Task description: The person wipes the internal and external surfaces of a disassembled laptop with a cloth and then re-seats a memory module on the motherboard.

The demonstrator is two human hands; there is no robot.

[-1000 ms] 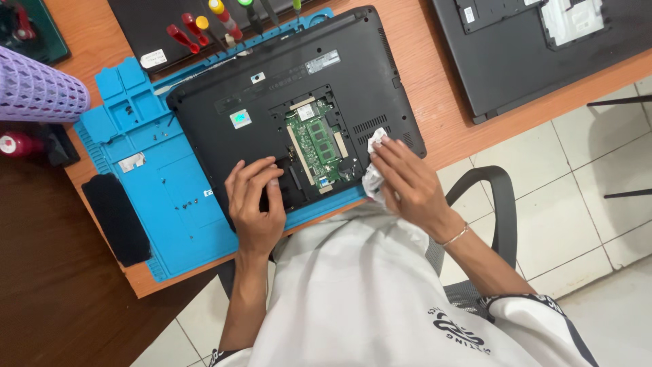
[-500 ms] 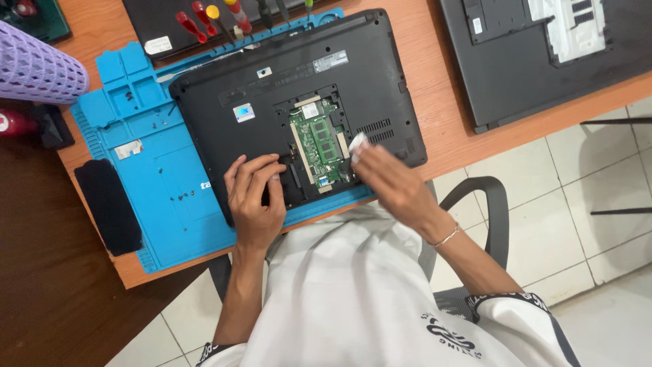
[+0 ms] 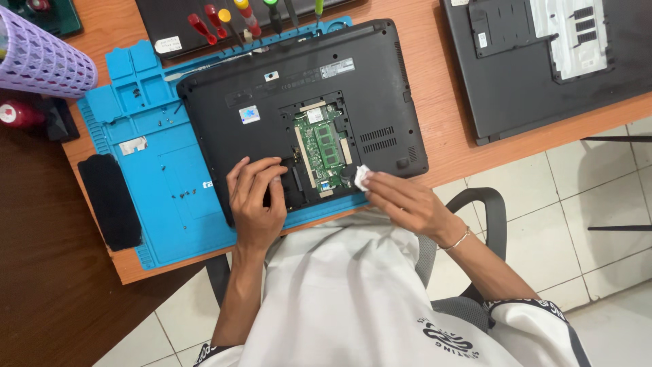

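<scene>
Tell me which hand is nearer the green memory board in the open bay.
Right. The right hand, pinching a white wipe, sits just off the green memory board's lower right corner; the left hand rests flat farther to its left.

Light was bright, even, daylight-like, prob. from overhead; no hard source in view. Shadows soft: a faint one under the left hand on the black laptop base, another below the right hand toward the chair. Mild sheen on the blue mat left of the hands, no real glare. White floor tiles right of the hands ran near overexposed. Focus sharp at centre; slight wide-angle bend at frame edges. No motion blur seen.
</scene>
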